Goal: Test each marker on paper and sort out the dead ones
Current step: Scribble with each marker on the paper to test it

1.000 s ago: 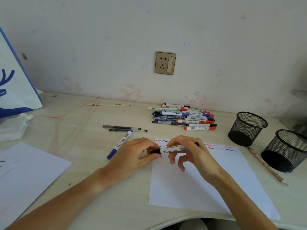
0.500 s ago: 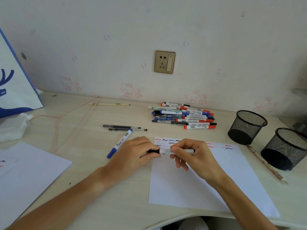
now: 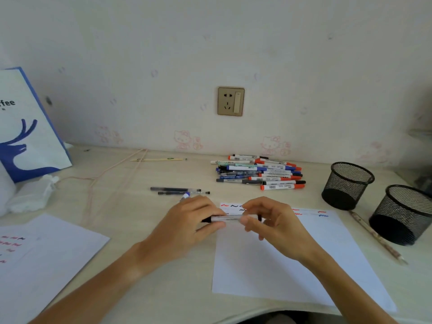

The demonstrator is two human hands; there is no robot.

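on the desk, largest item first:
desk [image 3: 145,288]: pale wood-grain top, runs up to a wall with faint pink cartoon stickers.
test sheet [image 3: 292,272]: white paper, flat in front of the person, right of centre; short red, black and blue squiggles along its far edge.
second sheet [image 3: 46,253]: white paper at the left near edge; small red and dark marks on its left part.
paper bag [image 3: 25,141]: white with blue print, upright at far left against the wall.
mesh cups [image 3: 346,185]: two black wire holders at far right, one nearer the wall, one nearer the person, just beside each other.
marker pile [image 3: 259,175]: loose heap of white-barrelled markers with red, blue and black caps, near the wall, beyond the test sheet.
left hand [image 3: 187,228]: fingers curled, pinching the dark left end of the held marker.
right hand [image 3: 275,226]: thumb and fingertips pinching the right part of the same barrel; other fingers loosely bent.
held marker [image 3: 228,218]: white barrel, black end, lying level between both hands, above the far left corner of the test sheet; cannot tell whether the cap is seated.
pencil [image 3: 376,237]: lies slanted on the desk between the test sheet and the nearer mesh cup.
two dark pens [image 3: 175,190]: side by side on the desk, left of the pile.
blue-capped marker [image 3: 185,195]: only its tip shows, behind the left hand.
wall socket [image 3: 231,101]: gold plate above the pile.
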